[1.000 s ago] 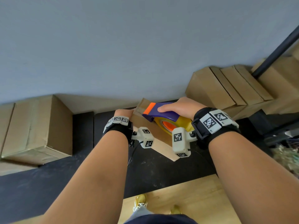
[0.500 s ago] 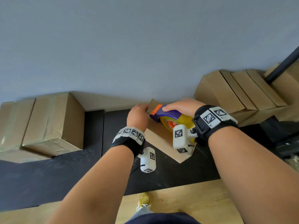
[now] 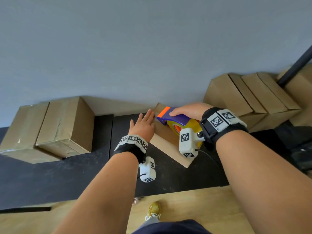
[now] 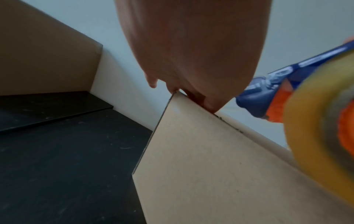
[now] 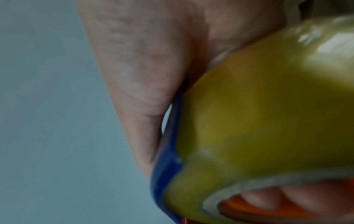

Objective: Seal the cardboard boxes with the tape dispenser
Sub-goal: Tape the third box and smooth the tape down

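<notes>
A cardboard box (image 3: 170,141) stands on the black table (image 3: 67,174), its far end near the grey wall. My right hand (image 3: 187,111) grips the tape dispenser (image 3: 175,121), purple with an orange tip and a yellow tape roll, and holds it on the box's top. In the right wrist view fingers reach through the roll's core while the thumb lies along the tape dispenser (image 5: 268,121). My left hand (image 3: 143,124) lies flat with straight fingers on the box top, just left of the dispenser's nose. The left wrist view shows the fingers (image 4: 203,103) pressing the box (image 4: 220,174) at its upper edge.
Two sealed boxes (image 3: 50,130) sit at the table's left against the wall. Several more boxes (image 3: 249,98) are stacked at the right, beside a dark slanted pole (image 3: 295,66). Wooden floor (image 3: 185,208) and a yellow shoe (image 3: 153,210) show below the table's near edge.
My left hand came up from the box's side and flattened onto its top beside the dispenser's nose. The right hand kept the dispenser at the box's far end.
</notes>
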Motion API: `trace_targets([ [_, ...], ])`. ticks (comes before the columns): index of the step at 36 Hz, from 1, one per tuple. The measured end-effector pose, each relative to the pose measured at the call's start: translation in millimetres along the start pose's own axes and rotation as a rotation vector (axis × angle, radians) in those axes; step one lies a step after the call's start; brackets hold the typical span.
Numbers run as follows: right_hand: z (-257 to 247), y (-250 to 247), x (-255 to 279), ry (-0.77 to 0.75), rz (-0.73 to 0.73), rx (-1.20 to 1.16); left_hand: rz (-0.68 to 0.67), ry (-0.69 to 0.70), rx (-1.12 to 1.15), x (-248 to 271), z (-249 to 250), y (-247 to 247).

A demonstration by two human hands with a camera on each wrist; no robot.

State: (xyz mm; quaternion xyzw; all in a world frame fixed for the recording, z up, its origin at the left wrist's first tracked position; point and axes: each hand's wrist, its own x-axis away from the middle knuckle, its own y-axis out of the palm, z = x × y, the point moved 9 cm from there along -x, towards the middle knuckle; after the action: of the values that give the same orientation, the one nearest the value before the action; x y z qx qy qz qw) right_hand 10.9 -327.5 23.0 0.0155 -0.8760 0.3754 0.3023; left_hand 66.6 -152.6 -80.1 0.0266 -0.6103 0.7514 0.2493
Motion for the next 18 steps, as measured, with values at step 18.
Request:
trace_targets([
  [18, 84, -29, 62, 0.031, -0.160, 0.100, 0.036, -0.105, -0.075, 4, 11, 0],
])
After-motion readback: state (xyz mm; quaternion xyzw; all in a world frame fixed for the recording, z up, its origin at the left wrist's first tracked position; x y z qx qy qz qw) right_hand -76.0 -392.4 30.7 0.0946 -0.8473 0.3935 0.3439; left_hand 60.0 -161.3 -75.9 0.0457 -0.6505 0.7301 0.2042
